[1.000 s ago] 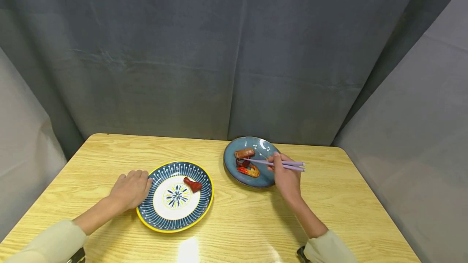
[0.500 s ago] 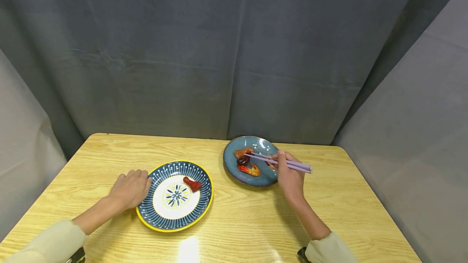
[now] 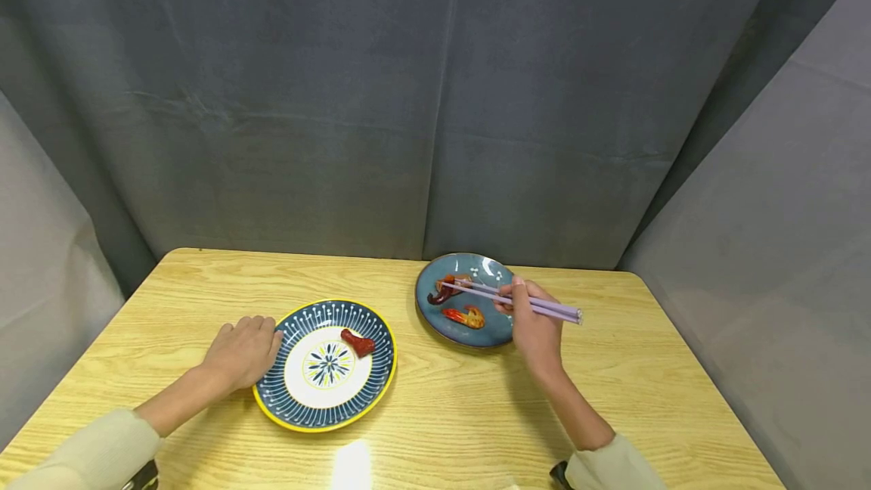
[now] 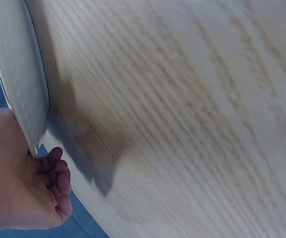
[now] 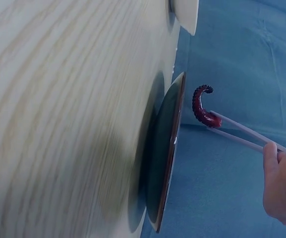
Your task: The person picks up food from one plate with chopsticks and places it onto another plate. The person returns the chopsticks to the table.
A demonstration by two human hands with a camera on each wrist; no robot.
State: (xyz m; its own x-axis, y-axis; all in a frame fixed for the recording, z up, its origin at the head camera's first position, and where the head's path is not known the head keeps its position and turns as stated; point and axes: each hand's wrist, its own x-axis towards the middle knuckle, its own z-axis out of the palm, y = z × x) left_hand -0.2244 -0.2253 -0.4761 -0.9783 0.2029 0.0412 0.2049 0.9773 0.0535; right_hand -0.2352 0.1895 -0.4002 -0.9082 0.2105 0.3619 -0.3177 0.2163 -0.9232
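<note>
My right hand [image 3: 537,335] holds a pair of lilac chopsticks [image 3: 551,309]. Their tips pinch a dark red octopus tentacle [image 5: 202,109] with a curled end, which hangs in the air above the blue plate [image 3: 469,339] in the right wrist view. On that plate lie an orange-red shrimp [image 3: 468,317] and a brown sausage piece [image 3: 464,284], partly hidden behind the tentacle and tips. At the left, my left hand [image 3: 241,354] grips the rim of a patterned plate [image 3: 299,408] with curled fingers [image 4: 62,183]. A small red drumstick [image 3: 358,343] rests on this plate.
Both plates stand on a light wood-grain table [image 3: 449,429], the blue one close to its back edge. Dark grey cloth [image 3: 306,134] hangs behind, with pale cloth [image 3: 762,248] on both sides.
The chopsticks have closed on the tentacle and lifted it from between the sausage and shrimp, moving it slightly up and left. The left hand and its plate have stayed put.
</note>
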